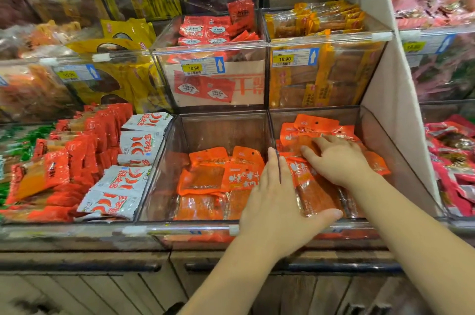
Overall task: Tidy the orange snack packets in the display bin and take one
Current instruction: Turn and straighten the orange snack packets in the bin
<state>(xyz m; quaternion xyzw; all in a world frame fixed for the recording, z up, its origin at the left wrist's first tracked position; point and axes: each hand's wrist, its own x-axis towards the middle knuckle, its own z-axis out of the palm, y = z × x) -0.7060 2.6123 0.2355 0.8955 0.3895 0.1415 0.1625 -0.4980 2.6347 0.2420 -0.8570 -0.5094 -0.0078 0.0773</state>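
Orange snack packets lie piled in a clear display bin at the lower right of the shelf. More of the same orange packets lie flat in the neighbouring clear bin to its left. My right hand lies flat on the pile in the right bin, fingers spread and pointing left. My left hand reaches over the front rail at the divider between the two bins, fingers straight. Its thumb stretches right along the lower edge of a long orange packet.
Red packets and white chilli-print packets fill the bins to the left. An upper row of clear bins carries yellow price tags. A white partition walls off pink and red packets on the right. A wooden cabinet stands below.
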